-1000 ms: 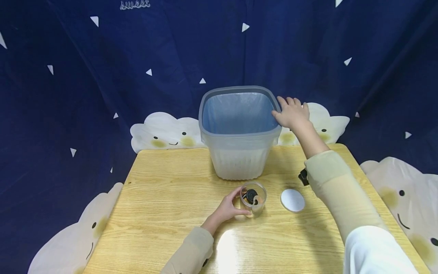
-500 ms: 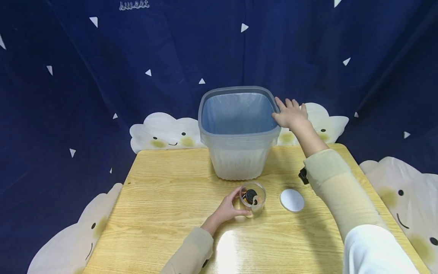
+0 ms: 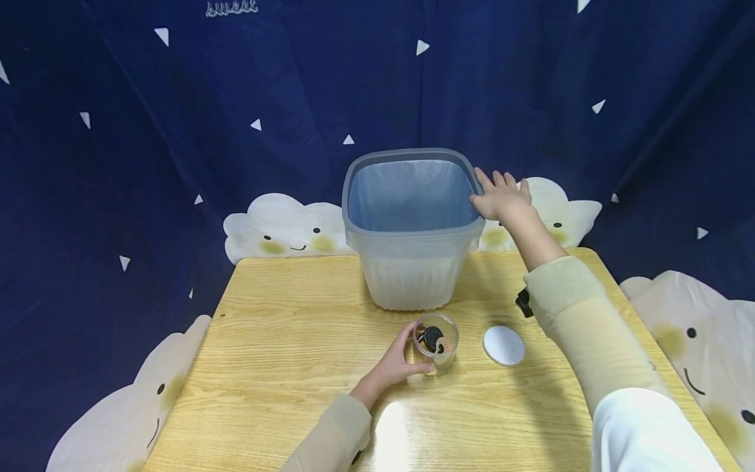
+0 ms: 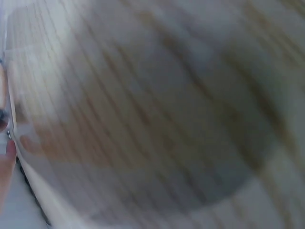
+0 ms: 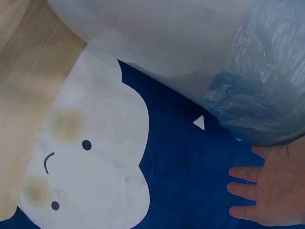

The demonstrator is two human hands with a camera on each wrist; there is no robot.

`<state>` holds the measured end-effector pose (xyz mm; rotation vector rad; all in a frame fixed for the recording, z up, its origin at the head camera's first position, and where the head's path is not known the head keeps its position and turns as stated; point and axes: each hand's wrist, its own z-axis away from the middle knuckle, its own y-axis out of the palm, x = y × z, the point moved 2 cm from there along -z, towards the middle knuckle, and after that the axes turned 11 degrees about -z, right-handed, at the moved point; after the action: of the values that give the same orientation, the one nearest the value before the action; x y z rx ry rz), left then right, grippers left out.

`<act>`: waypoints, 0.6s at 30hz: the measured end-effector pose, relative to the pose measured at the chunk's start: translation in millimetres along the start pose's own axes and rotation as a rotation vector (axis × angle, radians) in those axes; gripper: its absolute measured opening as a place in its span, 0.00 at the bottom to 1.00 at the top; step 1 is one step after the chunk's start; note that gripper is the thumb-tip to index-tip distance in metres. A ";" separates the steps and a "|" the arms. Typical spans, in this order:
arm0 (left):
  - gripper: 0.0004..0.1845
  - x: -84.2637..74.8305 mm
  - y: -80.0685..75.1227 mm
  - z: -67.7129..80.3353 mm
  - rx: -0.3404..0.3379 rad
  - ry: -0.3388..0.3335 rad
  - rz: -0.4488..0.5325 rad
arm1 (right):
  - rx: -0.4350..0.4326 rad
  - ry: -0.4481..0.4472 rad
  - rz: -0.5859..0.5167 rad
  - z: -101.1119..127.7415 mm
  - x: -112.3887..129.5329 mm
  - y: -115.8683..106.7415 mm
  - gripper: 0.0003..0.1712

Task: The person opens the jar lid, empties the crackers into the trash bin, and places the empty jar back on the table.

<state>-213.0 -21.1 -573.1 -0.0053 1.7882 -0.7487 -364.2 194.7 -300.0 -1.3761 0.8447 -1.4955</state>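
Observation:
My left hand (image 3: 390,366) has its thumb and fingers around the near-left side of a small clear jar (image 3: 445,362), which stands uncovered on the table. Inside it show a round black piece (image 3: 433,337) and some orange-tan bits, too small to make out. In the left wrist view only fingertips (image 4: 5,164) appear at the left edge; blurred wood fills most of it. My right hand (image 3: 503,198), fingers spread and straight, is at the right rim of a translucent bin (image 3: 409,272). The right wrist view shows that hand beside the bin's crinkled blue plastic liner (image 5: 262,86).
A round white lid (image 3: 504,345) lies flat to the right of the jar. The bin stands at the back of the wooden table (image 3: 283,328). Behind hangs a dark blue curtain (image 3: 295,78) with white triangles and smiling clouds. A black piece (image 3: 523,303) sits by my right sleeve.
My left forearm and wrist have shifted slightly to the right around the jar. The right hand's fingers moved slightly left and down at the rim. Jar, lid and bin stay put.

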 end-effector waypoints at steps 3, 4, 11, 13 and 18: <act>0.47 -0.7 1.5 0.7 -0.004 0.003 0.015 | 0.001 0.002 -0.004 -0.2 0.4 0.0 0.38; 0.47 -0.7 2.2 0.7 -0.006 0.005 0.018 | 0.000 0.002 -0.005 -0.2 0.4 0.0 0.38; 0.50 1.1 8.4 -0.9 -0.021 -0.005 0.010 | 0.001 0.003 -0.005 0.3 0.4 -0.4 0.38; 0.51 -0.1 10.0 -1.0 -0.028 -0.010 0.015 | 0.002 0.003 -0.005 0.6 0.4 -0.6 0.38; 0.53 -3.0 13.5 -1.0 -0.060 -0.020 0.006 | 0.011 0.006 -0.004 1.3 0.5 -0.7 0.37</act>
<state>-207.9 -8.7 -576.9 -0.0469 1.7897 -0.6886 -363.0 194.6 -299.1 -1.3663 0.8363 -1.5056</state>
